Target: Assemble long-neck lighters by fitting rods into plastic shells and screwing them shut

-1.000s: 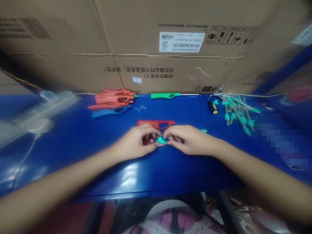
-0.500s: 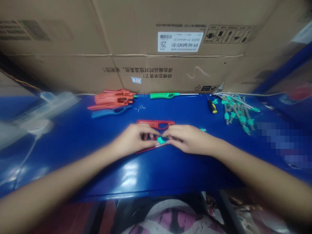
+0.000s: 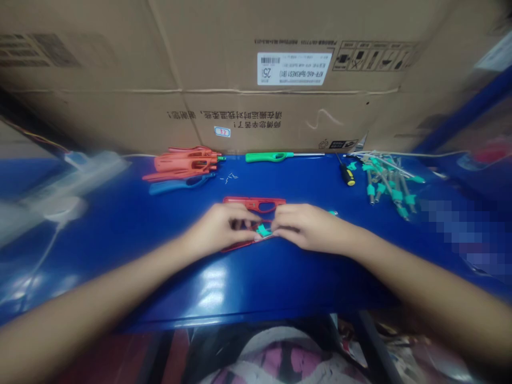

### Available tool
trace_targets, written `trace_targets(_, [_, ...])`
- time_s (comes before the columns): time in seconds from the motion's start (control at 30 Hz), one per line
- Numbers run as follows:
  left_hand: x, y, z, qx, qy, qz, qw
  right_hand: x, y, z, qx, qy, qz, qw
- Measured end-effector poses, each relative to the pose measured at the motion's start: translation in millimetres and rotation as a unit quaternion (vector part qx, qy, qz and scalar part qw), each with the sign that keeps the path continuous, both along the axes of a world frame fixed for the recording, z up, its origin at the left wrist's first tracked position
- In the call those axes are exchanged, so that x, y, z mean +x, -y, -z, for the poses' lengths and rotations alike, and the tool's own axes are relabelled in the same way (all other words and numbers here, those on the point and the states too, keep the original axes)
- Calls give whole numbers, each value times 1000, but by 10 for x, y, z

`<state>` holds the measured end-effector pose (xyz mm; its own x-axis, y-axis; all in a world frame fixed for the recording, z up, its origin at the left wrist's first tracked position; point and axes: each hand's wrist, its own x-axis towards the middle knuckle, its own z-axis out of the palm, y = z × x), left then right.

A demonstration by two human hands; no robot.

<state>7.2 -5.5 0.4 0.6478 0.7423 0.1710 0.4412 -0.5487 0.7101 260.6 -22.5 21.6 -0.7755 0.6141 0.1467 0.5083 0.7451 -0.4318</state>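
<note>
My left hand (image 3: 218, 226) is closed around the left part of a red lighter shell half (image 3: 242, 245) lying on the blue table. A small green trigger piece (image 3: 263, 230) sits at this shell, between the fingertips of both hands. My right hand (image 3: 302, 225) has its thumb and fingers pinched at the right side of the green piece; the exact contact is partly hidden. Just beyond the fingers lies a second red shell half (image 3: 256, 204) with an oval trigger opening.
Orange shells (image 3: 184, 162) and a blue shell (image 3: 180, 184) lie back left, near small pins (image 3: 229, 177). A green lighter (image 3: 270, 157) and a screwdriver (image 3: 347, 173) rest by the cardboard (image 3: 224, 101). Several metal tubes with green parts (image 3: 394, 181) are piled right.
My right fingers have drawn slightly back to the right, and more of the green trigger piece shows. My left hand has stayed nearly still.
</note>
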Motion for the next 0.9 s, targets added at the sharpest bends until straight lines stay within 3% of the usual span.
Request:
trace_targets(0.63, [-32,-24,-71,3,-29,46,999,-2,10,-27,-21,2,2,1000])
trace_targets(0.9, [-26,-14,-57,-12,-23,50,998,-35,92,-97,54,92,5,994])
